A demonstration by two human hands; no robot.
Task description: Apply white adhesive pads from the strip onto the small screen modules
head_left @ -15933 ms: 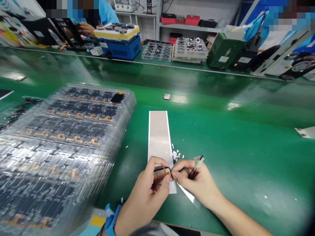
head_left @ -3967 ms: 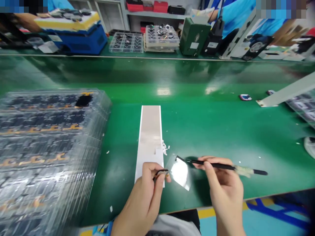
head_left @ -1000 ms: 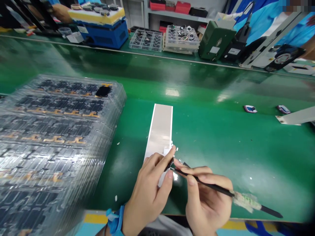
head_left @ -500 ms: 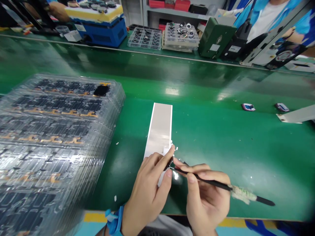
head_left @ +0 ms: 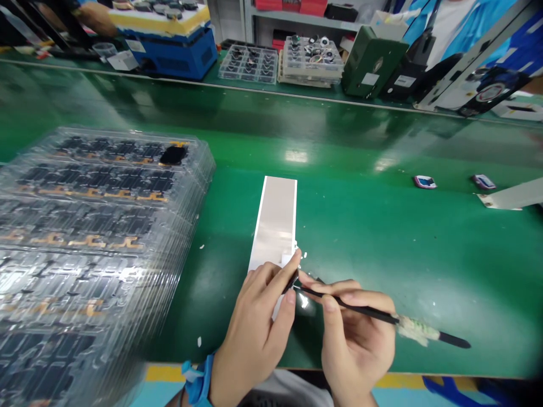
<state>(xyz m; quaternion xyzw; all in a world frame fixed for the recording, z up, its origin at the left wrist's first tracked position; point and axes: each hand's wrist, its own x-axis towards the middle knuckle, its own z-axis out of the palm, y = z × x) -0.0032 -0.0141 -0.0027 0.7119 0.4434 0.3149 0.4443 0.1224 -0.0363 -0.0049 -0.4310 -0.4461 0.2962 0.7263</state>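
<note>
My left hand [head_left: 258,322], with a blue wrist strap, rests over the lower part of a long pale strip with white edges [head_left: 275,217]. Its thumb and index finger grip a small dark flat piece [head_left: 291,281], mostly hidden by the fingers. Black tweezers [head_left: 373,312], wrapped with frayed tape near the back end, lie in my right hand [head_left: 358,333]. Their tip meets the dark piece's edge, close to my left thumb. Small white scraps [head_left: 304,255] lie beside the strip.
A tall stack of clear trays [head_left: 169,220] with dark parts fills the left side. Two small framed pieces [head_left: 425,181] lie at right, near a white arm [head_left: 515,195]. On the back ledge stand a blue machine [head_left: 178,56], parts boxes [head_left: 311,59] and a green box [head_left: 373,62].
My hands hold nearly the same pose; the tweezers have shifted very slightly. The whole view has moved a little. A person's arm at the back right has moved out of sight.
</note>
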